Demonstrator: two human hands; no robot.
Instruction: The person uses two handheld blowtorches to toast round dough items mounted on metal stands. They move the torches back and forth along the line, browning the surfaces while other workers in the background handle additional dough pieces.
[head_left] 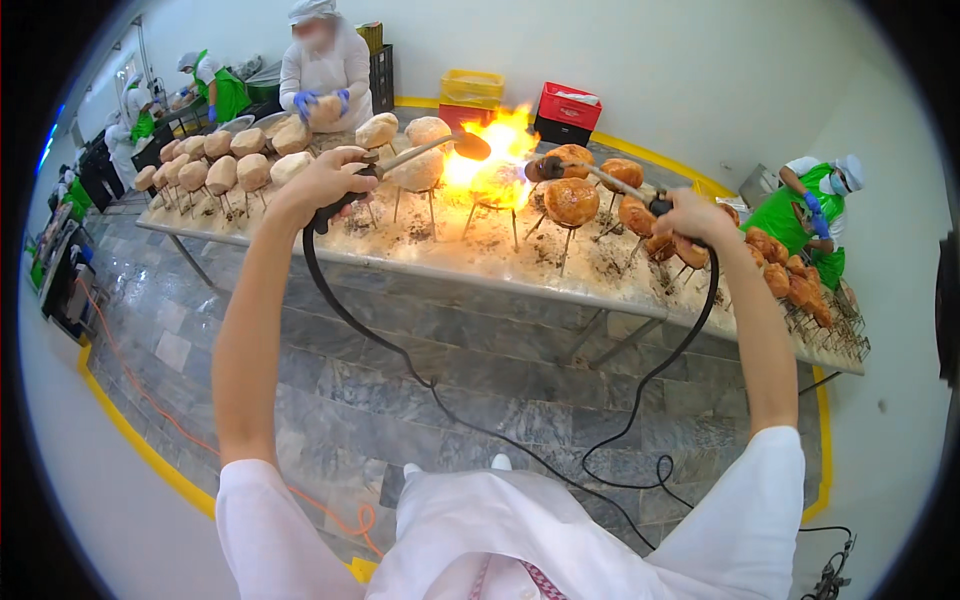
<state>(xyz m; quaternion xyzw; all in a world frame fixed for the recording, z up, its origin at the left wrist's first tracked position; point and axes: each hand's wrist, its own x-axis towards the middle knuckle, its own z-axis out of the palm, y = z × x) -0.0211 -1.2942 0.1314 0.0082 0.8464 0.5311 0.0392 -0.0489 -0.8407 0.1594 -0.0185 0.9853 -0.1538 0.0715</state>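
Two torches, my left hand (pixel 325 185) and right hand (pixel 690 215) each clenched on one, scorch the centre piece (pixel 497 185) on the counter (pixel 520 275); next I'd judge a shift left to a pale one (pixel 418 168).

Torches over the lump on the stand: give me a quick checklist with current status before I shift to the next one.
1. Left hand gripping its torch: ok, fist closed on the handle.
2. Right hand gripping its torch: ok.
3. Flame on the lump between the nozzles: ok, it is engulfed.
4. Hoses free of the table: ok, both hang to the floor, though they coil near the feet.
5. Person in white across the table away from the flame: ok, standing to the left of it.
6. Next pale lump upright on its stand: ok.
7. Browning of the current lump: cannot tell, glare hides it.
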